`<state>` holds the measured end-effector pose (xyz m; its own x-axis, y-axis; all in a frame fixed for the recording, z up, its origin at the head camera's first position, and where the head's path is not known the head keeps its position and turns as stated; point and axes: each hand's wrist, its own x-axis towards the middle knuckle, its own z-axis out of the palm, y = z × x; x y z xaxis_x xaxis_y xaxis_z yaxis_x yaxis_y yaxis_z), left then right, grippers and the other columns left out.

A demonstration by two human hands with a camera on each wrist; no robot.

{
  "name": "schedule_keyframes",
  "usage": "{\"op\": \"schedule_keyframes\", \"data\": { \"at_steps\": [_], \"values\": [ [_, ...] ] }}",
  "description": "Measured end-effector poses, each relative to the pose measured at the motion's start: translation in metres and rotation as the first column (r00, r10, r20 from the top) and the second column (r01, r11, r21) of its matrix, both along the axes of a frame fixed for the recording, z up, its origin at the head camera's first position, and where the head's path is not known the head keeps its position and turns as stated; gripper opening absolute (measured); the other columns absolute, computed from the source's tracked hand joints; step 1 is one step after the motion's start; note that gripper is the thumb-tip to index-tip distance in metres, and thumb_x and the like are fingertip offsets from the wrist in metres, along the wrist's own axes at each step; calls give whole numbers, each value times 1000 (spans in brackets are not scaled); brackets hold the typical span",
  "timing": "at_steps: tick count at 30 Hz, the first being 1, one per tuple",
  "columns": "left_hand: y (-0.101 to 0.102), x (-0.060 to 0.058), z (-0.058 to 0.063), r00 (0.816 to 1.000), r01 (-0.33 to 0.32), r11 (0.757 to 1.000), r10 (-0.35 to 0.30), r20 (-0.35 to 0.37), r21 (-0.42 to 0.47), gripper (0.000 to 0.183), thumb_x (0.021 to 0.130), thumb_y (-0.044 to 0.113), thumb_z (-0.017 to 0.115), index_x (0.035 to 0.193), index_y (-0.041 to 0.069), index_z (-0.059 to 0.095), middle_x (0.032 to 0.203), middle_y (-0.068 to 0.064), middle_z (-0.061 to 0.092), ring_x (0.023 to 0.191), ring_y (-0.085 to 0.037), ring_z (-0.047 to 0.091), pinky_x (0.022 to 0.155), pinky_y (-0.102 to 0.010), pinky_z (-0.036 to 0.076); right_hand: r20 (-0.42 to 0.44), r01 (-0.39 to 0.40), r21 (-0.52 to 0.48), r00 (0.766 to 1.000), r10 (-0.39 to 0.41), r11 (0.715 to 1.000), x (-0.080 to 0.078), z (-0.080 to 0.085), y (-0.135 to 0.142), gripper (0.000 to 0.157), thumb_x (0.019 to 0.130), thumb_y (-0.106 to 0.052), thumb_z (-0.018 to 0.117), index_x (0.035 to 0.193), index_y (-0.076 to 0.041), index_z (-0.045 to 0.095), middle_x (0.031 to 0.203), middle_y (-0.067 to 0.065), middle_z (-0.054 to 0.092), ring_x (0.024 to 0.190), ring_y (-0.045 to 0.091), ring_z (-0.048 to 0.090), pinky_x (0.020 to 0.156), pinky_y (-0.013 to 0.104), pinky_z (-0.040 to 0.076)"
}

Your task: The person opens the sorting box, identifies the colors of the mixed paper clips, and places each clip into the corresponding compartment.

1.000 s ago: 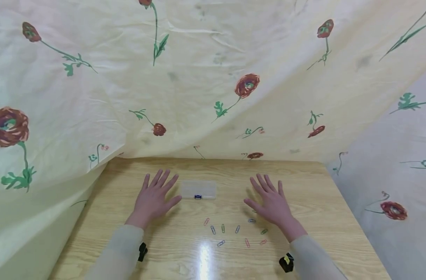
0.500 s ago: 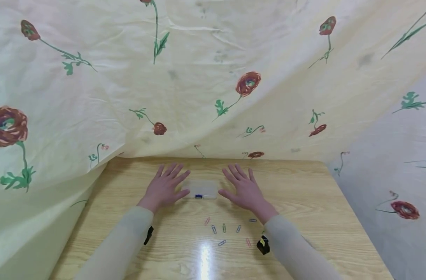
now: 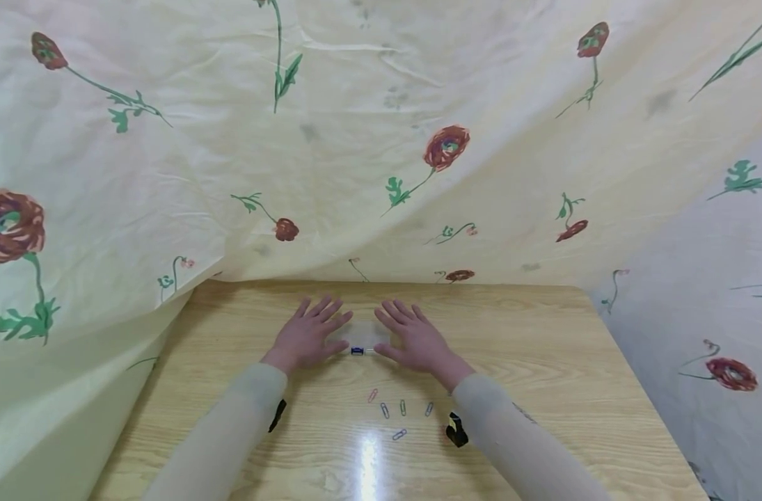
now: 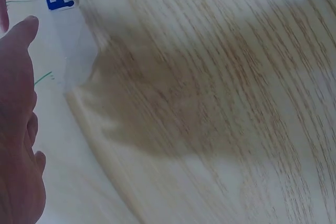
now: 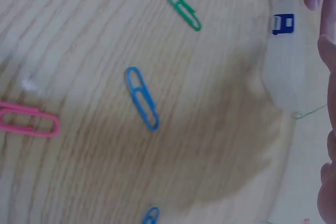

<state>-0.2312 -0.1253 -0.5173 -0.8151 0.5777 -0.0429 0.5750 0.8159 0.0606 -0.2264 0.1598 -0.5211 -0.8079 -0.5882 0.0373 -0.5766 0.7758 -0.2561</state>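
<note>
Seeing the left hand (image 3: 308,337) and the right hand (image 3: 416,339) coming closer together since the earlier frame, closing in on a see-through box (image 3: 364,335) lying on the wooden table (image 3: 543,362). Finding the left hand at 9 o'clock from the box and the right hand at 3 o'clock. Spreading both hands wide and straight, tipping the left one toward 1 o'clock and the right one toward 11. Being unable to tell about touching the box. Showing a blue latch (image 3: 357,351) on the box's 6 o'clock side.

Looking past the box to 12 o'clock, meeting the table's far edge, with flowery cloth (image 3: 343,139) hanging behind. Having a thin strip of wood up to that edge, but much wider wood reaching to the side edges, around 8 and 4 o'clock.

Counting two hands, one box, one latch. Counting paper clips between 4 and 6 o'clock from the box in the head view: three blue clips (image 3: 429,409), one green clip (image 3: 402,408), one pink clip (image 3: 372,395). Counting three blue, one green and two pink in the right wrist view, some being cut off by the picture's side.
</note>
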Motion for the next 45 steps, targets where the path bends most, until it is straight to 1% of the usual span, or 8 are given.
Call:
{"op": "schedule_keyframes", "data": {
  "at_steps": [4, 7, 12, 20, 25, 32, 40, 45],
  "values": [
    [1, -3, -7, 1000, 7, 1000, -7, -16, -18, 67, 110, 59, 48, 167, 27, 40, 175, -7, 31, 164, -32, 22, 132, -61, 17, 1, -36, -16, 999, 36, 999, -3, -9, 0, 75, 107, -50, 60, 166, -8, 40, 173, 18, 31, 161, 42, 25, 129, 66, 20],
    [3, -3, -9, 1000, 7, 1000, -7, 5, -9, 65, 110, 57, 49, 167, 26, 41, 175, -7, 32, 163, -31, 23, 132, -60, 18, 6, -52, -12, 999, 52, 999, -3, -14, -2, 73, 109, -49, 59, 166, -10, 39, 174, 16, 31, 161, 41, 25, 130, 64, 19],
    [8, -1, -8, 999, 3, 1000, -3, 41, -2, 65, 111, 56, 48, 168, 25, 39, 175, -5, 30, 164, -28, 22, 133, -57, 14, 8, -54, -6, 998, 54, 999, -3, -22, -5, 71, 110, -50, 54, 168, -13, 36, 175, 12, 29, 162, 36, 23, 132, 59, 17],
    [12, -2, -17, 1000, 0, 1000, 1, 22, -20, 63, 112, 56, 46, 168, 28, 39, 175, -1, 31, 164, -24, 22, 134, -54, 14, -4, -71, 9, 997, 71, 997, -2, -27, -8, 65, 113, -45, 51, 167, -11, 38, 174, 12, 30, 162, 35, 25, 132, 58, 18],
    [12, -3, -20, 1000, -5, 999, 5, 4, -33, 61, 112, 56, 44, 168, 29, 38, 175, 0, 32, 164, -23, 22, 134, -53, 14, -3, -58, 15, 998, 58, 998, -1, -29, -9, 63, 113, -44, 51, 166, -12, 39, 174, 11, 31, 162, 33, 27, 133, 56, 18],
    [13, -4, -19, 1000, -1, 1000, 1, 7, -15, 61, 112, 54, 46, 167, 27, 41, 173, 1, 35, 163, -23, 26, 134, -53, 17, 16, -44, 6, 999, 43, 999, -1, -31, -11, 63, 113, -44, 50, 167, -13, 37, 174, 9, 30, 163, 29, 25, 134, 53, 15],
    [14, -6, -15, 1000, 6, 999, -6, 10, -43, 61, 112, 55, 46, 166, 28, 43, 172, 2, 38, 163, -22, 27, 134, -52, 17, 5, -41, -7, 999, 41, 999, -2, -32, -12, 63, 113, -42, 52, 166, -12, 40, 174, 11, 32, 162, 30, 27, 133, 55, 17],
    [15, -6, -10, 999, 14, 999, -12, 35, -37, 60, 112, 52, 47, 166, 26, 43, 171, 1, 39, 162, -23, 28, 134, -52, 17, 4, -48, -21, 999, 48, 999, -1, -30, -12, 62, 112, -40, 55, 165, -10, 41, 173, 12, 33, 161, 32, 28, 133, 56, 17]
  ]
}}
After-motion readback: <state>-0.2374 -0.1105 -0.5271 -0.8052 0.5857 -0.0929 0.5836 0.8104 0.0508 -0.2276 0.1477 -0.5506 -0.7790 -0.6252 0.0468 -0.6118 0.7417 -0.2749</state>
